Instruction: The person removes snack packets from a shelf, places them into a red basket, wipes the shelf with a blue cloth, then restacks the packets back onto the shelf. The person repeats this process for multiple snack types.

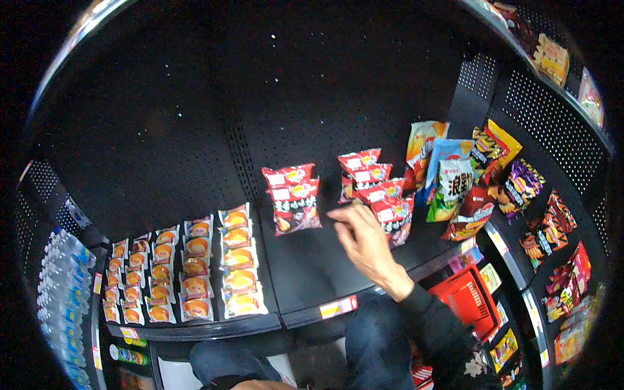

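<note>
Head view, L to R: water bottles [65, 305] crowd the far L edge, lower ones fading into dark fisheye rim. Next, wrapped buns [244, 281] in rows on the shelf [299, 273]; front pkgs partly hide those behind. Under the shelf lip, a green can [128, 355] lies on its side, partly in shadow.

At btm edge, just a strip of L hand or forearm [263, 385] shows, rest cut off; can't tell which, nor what its fingers do.

Mid-shelf, L pair of red snack bags [297, 211] stands one behind the other, long axes approx. vertical, printed fronts facing the camera; rear bag mostly covered.

R hand [356, 237], palm hidden, points up-L w/ fingers loosely bent, no bag seen in its grasp. It's between the L pair & the R stack of red snack bags [396, 208], covering the stack's lower L; contact unclear. Stack: tops up, front bag's long axis tilted, btm end swung R; rear bags overlapped.

Further R, mixed chip bags [453, 188] overlap; below, a red basket [465, 299], partly behind the R sleeve [439, 325].
</note>
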`<state>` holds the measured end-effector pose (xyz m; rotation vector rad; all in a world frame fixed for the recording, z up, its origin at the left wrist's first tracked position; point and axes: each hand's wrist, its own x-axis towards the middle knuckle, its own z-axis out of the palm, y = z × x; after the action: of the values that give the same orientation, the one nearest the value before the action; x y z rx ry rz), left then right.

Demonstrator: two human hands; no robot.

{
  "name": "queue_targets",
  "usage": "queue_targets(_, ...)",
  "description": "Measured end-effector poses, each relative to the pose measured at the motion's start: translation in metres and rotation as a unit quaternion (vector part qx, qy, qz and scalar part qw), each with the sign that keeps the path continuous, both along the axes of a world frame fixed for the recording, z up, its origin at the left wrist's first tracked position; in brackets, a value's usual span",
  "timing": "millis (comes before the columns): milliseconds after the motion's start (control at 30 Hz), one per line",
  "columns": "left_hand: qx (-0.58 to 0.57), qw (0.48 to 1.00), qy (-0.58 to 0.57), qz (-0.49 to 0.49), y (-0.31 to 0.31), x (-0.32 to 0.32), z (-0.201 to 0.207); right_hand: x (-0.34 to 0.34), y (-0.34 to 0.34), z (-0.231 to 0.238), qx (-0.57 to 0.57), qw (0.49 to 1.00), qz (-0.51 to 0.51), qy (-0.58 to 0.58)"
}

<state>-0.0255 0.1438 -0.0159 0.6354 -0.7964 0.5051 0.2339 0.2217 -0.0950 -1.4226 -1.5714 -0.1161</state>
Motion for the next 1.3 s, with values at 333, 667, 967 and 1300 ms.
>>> queue_targets(333,0.143,0.989,0.009,-0.029,0.027,-0.020,0.017,-0.003,0.136,-0.018,-0.018,0.964,-0.068,-0.257)
queue_targets(667,0.210,0.953,-0.200,0.091,0.032,0.020,0.023,0.000,0.132,-0.011,0.007,0.937,-0.072,-0.340)
queue_targets(967,0.172,0.965,-0.089,0.178,-0.006,0.004,0.006,0.022,-0.003,0.047,0.036,0.936,-0.118,-0.329)
queue_targets(1300,0.381,0.862,0.015,0.333,-0.043,0.016,-0.005,0.069,-0.207,0.081,-0.077,0.926,-0.312,-0.199)
